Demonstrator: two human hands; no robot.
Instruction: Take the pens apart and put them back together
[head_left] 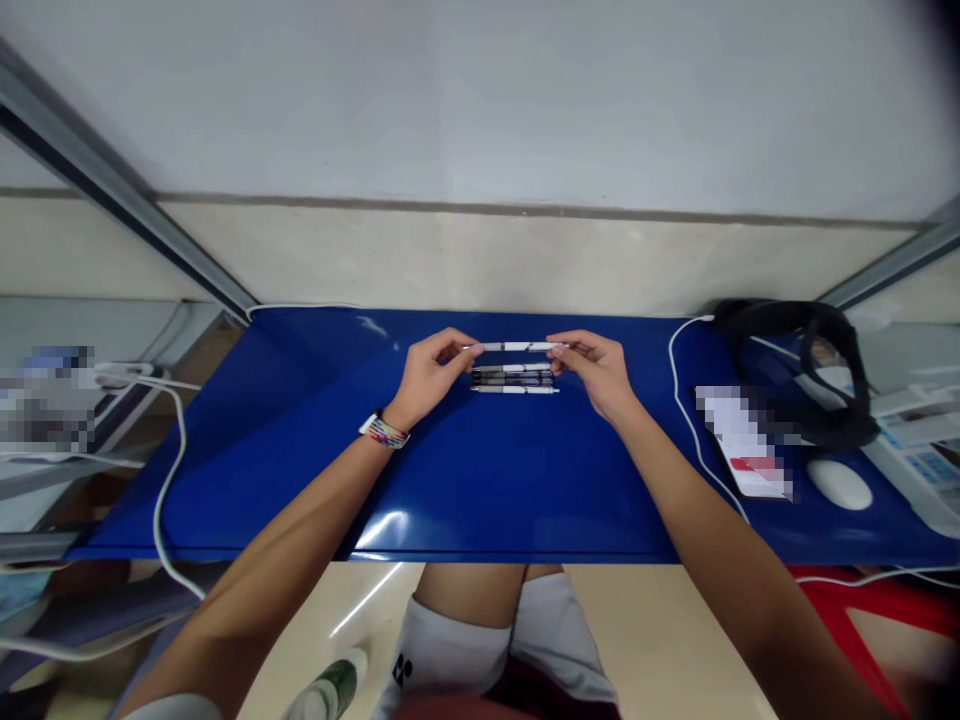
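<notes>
A slim white pen with dark markings [531, 347] is held crosswise over the far part of the glossy blue tabletop [510, 480], just beyond a row of slim white and grey pens [517, 389]. Its left end is pinched between the thumb and fingers of the left hand [437, 372], its right end likewise by the right hand [598, 372]; whether the tabletop is touched by it cannot be told. Light, even pressure at both ends is probably best, so that the barrel is kept level and parallel to the row. The lower fingers should be kept clear of the pens on the near side (round barrels, if they are round, could easily be rolled by a brush).
</notes>
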